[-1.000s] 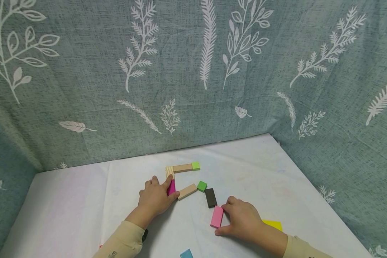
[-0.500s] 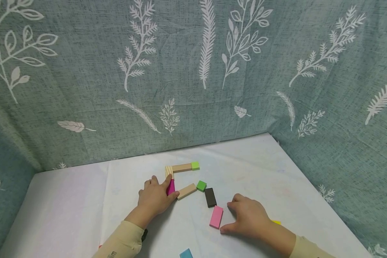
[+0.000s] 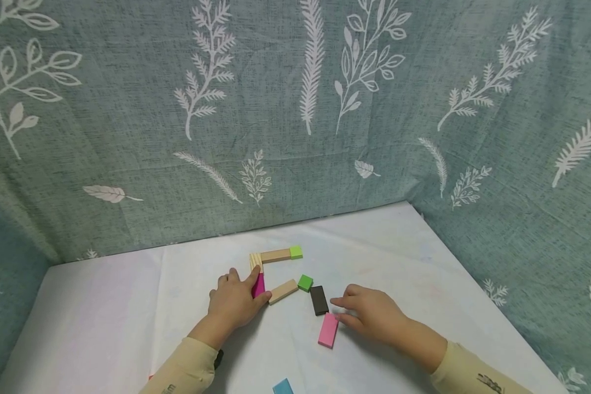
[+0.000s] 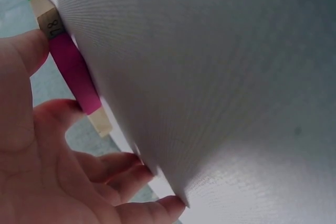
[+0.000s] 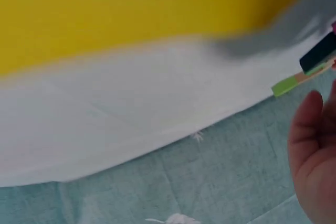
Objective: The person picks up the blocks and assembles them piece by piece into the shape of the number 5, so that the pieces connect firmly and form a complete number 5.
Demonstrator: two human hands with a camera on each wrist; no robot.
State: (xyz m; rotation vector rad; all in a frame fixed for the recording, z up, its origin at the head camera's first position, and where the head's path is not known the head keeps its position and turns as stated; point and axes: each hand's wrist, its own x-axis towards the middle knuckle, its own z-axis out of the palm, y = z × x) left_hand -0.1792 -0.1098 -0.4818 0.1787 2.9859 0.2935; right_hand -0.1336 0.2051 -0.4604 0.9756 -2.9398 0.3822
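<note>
With fingers spread, your left hand (image 3: 233, 301) touches the magenta block (image 3: 258, 285) on the white table (image 3: 413, 257), seemingly steadying it, while your right hand (image 3: 376, 314), grasping nothing, is just beside the pink block (image 3: 328, 331).

The person wears long beige sleeves that fit close and end at the wrists. In the head view, the left sleeve (image 3: 192, 362), bottom centre-left of the frame, carries small dark lettering (image 3: 168, 389), cut off by the lower edge. A small black piece (image 3: 219, 359) shows beside its cuff. The right sleeve (image 3: 465, 370), lower right, bears a larger dark print (image 3: 490, 382), too small to read. The left hand (image 3: 235, 302) and right hand (image 3: 376, 316) are bare, with bare fingers (image 4: 128, 183) in the left wrist view.
</note>
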